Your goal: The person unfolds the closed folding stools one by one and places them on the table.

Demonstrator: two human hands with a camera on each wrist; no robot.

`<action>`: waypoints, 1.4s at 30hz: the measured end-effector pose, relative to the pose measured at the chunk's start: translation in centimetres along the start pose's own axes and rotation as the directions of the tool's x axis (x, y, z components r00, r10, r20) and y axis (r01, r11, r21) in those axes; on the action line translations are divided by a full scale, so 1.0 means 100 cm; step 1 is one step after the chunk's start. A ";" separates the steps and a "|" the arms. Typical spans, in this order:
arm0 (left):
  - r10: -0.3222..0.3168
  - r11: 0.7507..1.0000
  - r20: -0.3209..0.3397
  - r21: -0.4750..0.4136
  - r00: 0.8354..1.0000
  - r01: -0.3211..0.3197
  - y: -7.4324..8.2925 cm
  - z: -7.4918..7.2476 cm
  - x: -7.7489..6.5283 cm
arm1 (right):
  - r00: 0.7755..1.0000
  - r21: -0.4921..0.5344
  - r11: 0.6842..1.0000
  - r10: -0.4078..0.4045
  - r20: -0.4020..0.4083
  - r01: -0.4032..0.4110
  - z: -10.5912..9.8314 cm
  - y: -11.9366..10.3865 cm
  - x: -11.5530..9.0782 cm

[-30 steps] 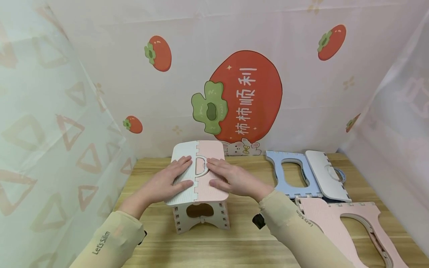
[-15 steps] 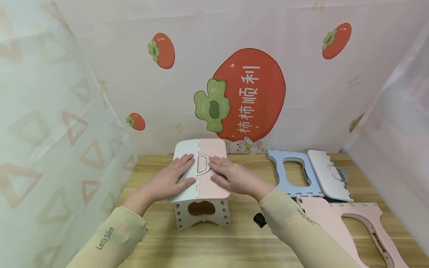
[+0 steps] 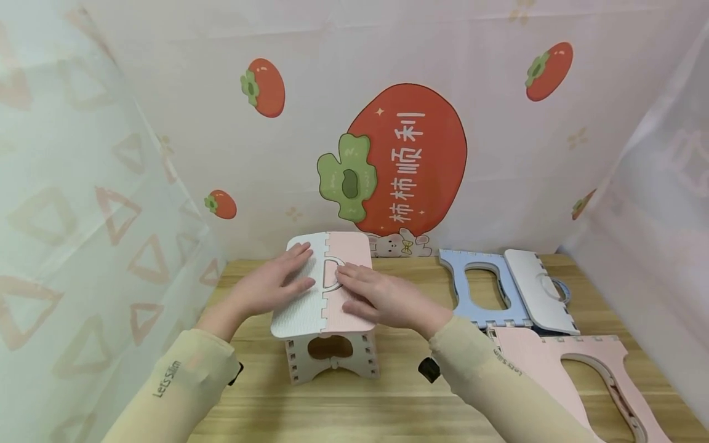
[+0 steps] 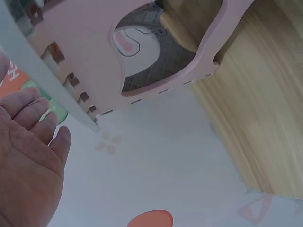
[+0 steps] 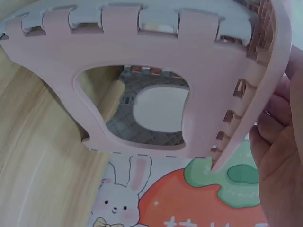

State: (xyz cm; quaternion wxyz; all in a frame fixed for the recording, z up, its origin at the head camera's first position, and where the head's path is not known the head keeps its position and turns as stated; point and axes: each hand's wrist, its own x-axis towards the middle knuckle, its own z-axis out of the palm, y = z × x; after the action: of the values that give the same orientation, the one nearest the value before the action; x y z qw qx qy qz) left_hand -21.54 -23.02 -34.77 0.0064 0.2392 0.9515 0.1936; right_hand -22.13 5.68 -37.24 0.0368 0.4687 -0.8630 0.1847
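Observation:
A folding step stool stands unfolded on its legs, left of the table's middle. Its top has a white half (image 3: 301,314) and a pink half (image 3: 349,246), with a D-shaped handle (image 3: 331,274) flat at the seam. My left hand (image 3: 268,286) is over the white half, fingers extended; in the left wrist view a gap shows between its fingers (image 4: 35,113) and the top's edge. My right hand (image 3: 388,296) lies over the pink half, fingertips near the handle. Both wrist views show the pink legs with cut-out openings.
A blue and white folded stool (image 3: 517,289) lies flat at the back right of the wooden table (image 3: 354,412). In front of it lies a pink folded stool (image 3: 532,354), partly behind my right sleeve. Printed cloth walls (image 3: 310,123) enclose the back and sides.
My left hand has shifted a little left and away from the handle and looks slightly raised. My right hand has slid slightly toward the handle. The stool has stayed in place.

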 end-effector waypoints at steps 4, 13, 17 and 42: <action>-0.007 1.000 0.013 -0.009 1.000 0.007 -0.006 -0.005 0.007 | 0.998 -0.033 0.998 -0.058 0.013 0.058 0.001 -0.007 0.000; -0.007 1.000 0.031 0.000 0.999 0.007 -0.016 -0.002 0.018 | 0.987 -0.120 0.979 -0.162 0.023 0.164 0.004 -0.021 0.002; -0.001 1.000 0.037 0.001 0.999 0.001 -0.019 0.000 0.020 | 0.980 -0.137 0.971 -0.197 0.009 0.197 0.006 -0.026 0.002; 0.009 1.000 0.048 0.009 0.999 -0.009 -0.034 0.008 0.012 | 0.955 -0.129 0.950 -0.293 -0.049 0.285 0.018 -0.030 0.002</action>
State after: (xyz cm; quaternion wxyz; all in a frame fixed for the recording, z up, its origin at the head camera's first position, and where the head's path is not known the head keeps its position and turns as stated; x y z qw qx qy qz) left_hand -24.09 -24.91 -36.71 0.0273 0.2481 0.9509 0.1833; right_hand -19.61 3.44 -38.00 0.1209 0.5804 -0.7929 0.1409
